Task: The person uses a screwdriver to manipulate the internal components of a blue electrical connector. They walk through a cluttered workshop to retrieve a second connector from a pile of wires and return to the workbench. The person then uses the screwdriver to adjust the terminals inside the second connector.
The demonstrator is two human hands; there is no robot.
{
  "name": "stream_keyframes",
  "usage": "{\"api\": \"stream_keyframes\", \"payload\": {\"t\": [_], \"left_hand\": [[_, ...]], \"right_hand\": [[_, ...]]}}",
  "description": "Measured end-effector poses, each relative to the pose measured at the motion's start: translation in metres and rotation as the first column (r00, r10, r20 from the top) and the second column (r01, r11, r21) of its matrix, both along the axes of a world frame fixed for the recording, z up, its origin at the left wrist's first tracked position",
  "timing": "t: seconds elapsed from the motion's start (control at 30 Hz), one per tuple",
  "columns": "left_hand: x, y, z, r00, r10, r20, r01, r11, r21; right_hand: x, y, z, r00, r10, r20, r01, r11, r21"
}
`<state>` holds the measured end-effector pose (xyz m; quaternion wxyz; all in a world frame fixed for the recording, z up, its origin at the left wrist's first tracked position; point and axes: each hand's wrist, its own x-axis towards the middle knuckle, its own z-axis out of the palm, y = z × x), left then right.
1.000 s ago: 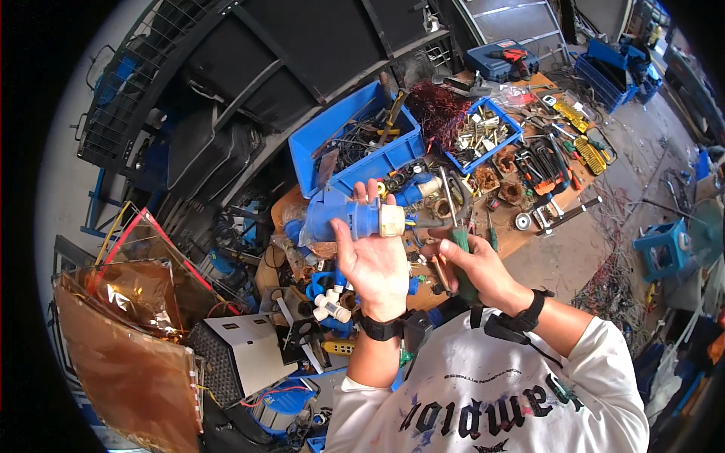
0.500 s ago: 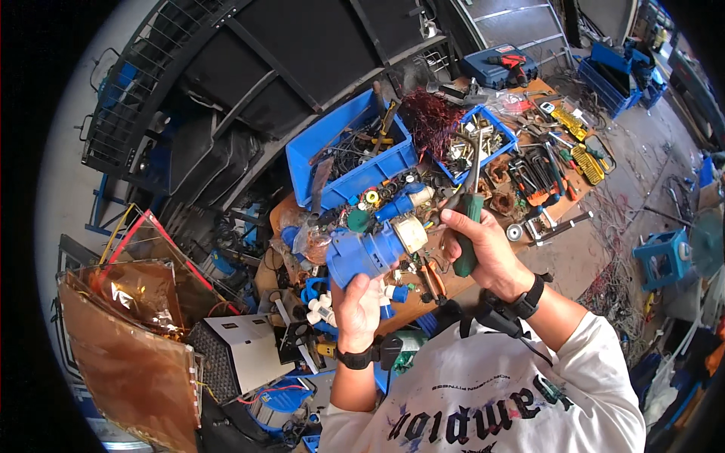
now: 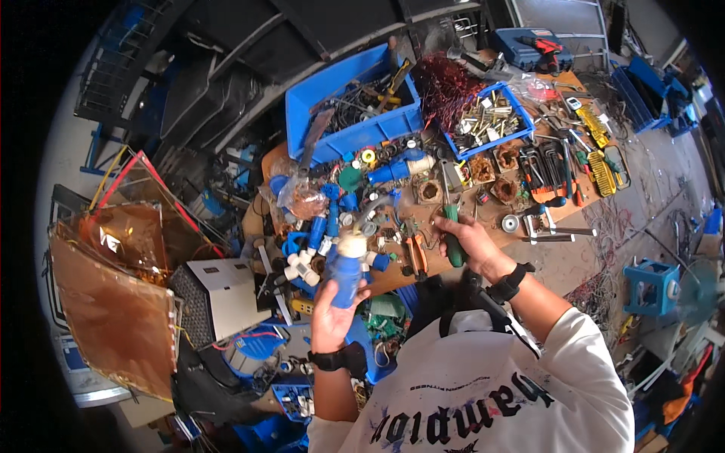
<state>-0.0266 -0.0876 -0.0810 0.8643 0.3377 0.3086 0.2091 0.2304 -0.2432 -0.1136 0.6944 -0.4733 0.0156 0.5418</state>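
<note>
Your head camera looks steeply down from above your white shirt (image 3: 476,370), facing out across the workbench (image 3: 483,217). It sits near, with your left hand (image 3: 332,315) and right hand (image 3: 474,243) around mid-view, and its fisheye curves straight edges.

The blue connector (image 3: 346,283) is blurred, so its surface details cannot be read, and it hides part of the left hand's (image 3: 330,321) fingers. The right hand (image 3: 477,245) covers part of the green tool (image 3: 455,253), whose far end is hard to tell from the clutter. The shirt (image 3: 483,377) is cut off by the lower edge. In the large bin (image 3: 377,136), the tangled pieces are too small to name. A round teal shape (image 3: 698,287) near the right rim is too indistinct to identify.
</note>
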Motion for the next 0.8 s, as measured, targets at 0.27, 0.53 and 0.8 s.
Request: {"api": "stream_keyframes", "payload": {"t": [0.27,0.53,0.8], "left_hand": [[-0.084,-0.026,-0.022,0.96,0.251,-0.122,-0.258,0.965,-0.042],[-0.11,-0.037,-0.024,0.924,0.331,-0.191,-0.345,0.938,-0.043],[-0.049,-0.04,0.0,0.903,0.336,-0.269,-0.287,0.936,0.205]], "right_hand": [[-0.029,-0.012,-0.211,0.977,0.084,-0.198,-0.154,0.917,-0.368],[-0.045,0.031,-0.281,0.985,0.158,0.075,-0.11,0.894,-0.435],[-0.049,0.065,-0.09,0.988,0.137,0.067,-0.134,0.99,-0.044]]}}
